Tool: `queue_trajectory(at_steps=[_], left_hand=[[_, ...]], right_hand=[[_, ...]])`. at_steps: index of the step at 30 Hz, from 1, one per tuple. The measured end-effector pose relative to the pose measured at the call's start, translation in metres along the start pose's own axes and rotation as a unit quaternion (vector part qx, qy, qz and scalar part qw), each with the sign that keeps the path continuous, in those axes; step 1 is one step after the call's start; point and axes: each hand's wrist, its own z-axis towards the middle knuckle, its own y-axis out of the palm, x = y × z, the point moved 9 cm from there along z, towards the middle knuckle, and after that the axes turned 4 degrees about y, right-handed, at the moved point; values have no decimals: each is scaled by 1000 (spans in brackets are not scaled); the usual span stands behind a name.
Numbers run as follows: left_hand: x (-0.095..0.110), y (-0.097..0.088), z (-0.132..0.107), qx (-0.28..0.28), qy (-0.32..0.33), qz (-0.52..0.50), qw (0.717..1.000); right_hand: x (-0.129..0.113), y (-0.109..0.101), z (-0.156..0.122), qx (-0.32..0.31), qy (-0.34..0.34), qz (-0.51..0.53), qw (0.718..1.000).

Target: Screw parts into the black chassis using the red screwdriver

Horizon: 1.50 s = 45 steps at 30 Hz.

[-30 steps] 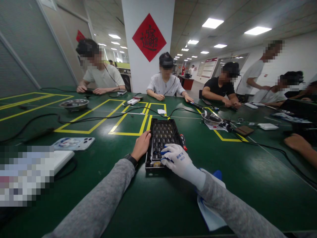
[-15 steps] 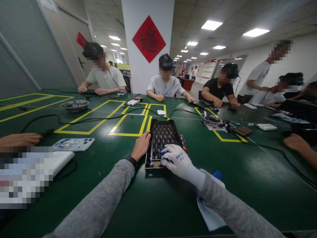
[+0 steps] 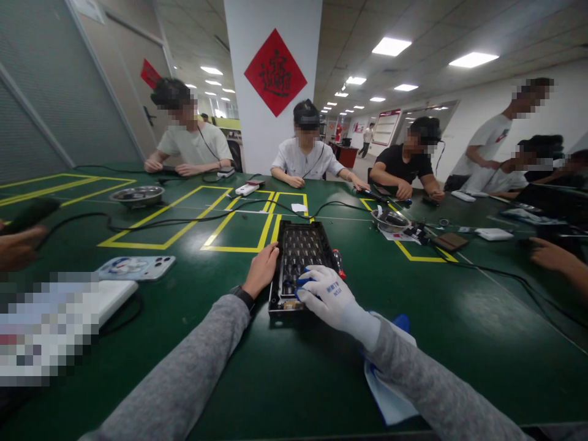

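A black rectangular case [image 3: 274, 299] lies on the green table in front of me, with rows of small metallic pieces inside. My left hand [image 3: 263, 269], bare with a dark wristband, grips the case's left edge. My right hand [image 3: 328, 294] wears a white glove with blue fingertips. Its curled fingers rest over the lower right part of the case; anything between them is hidden. A gold-coloured part [image 3: 289, 304] shows at the near end. Against the case's right side lies a red and black object [image 3: 339, 263]. A white and blue glove [image 3: 390, 395] is partly under my right forearm.
A phone [image 3: 138, 267] and a white box [image 3: 110, 297] lie at left. Metal bowls [image 3: 138, 196] stand farther off, with a cable [image 3: 206, 222] across the table [image 3: 220, 380]. A neighbour's hand [image 3: 18, 245] enters at left. Several people sit opposite.
My right fingers have shifted very slightly at the case's near end; my left hand stays put. The neighbour's hand at left has moved further left and lifted a dark object.
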Motion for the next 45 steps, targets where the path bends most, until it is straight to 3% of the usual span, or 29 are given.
queue_trajectory(at_steps=[12, 14, 16, 18, 21, 24, 28, 33, 36, 40, 42, 43, 45], left_hand=[[-11, 3, 5, -15, -25, -43, 999], [-10, 3, 6, -20, -12, -52, 998], [-9, 5, 5, -34, -2, -65, 997], [-9, 6, 3, -49, 4, -67, 997], [-7, 6, -2, -62, 21, -49, 997], [-6, 5, -6, -57, 34, -23, 998], [-5, 6, -5, -52, 43, -3, 998], [-5, 5, -4, -40, 30, 7, 999], [-2, 2, -6, -36, 29, 13, 999], [3, 1, -7, -37, 37, 25, 998], [6, 2, -7, -40, 47, 30, 998], [6, 2, -6, -41, 49, 32, 997], [5, 4, -5, -42, 47, 34, 997]], right_hand=[[10, -20, -5, 99, 25, 124, 987], [23, -36, -3, 147, 52, 124, 980], [48, -51, 2, 175, 121, 84, 973], [84, -54, 9, 125, 226, 8, 966], [140, -36, 7, -50, 362, -88, 927], [167, -22, 4, -108, 385, -78, 913], [180, -9, 0, -124, 401, -51, 906], [189, -16, 9, -90, 433, -19, 897], [199, -41, 15, -39, 451, 41, 891], [205, -75, 11, 85, 449, 144, 878], [194, -71, 8, 158, 423, 260, 854], [187, -63, 6, 210, 396, 375, 811], [168, -30, 6, 241, 348, 570, 704]])
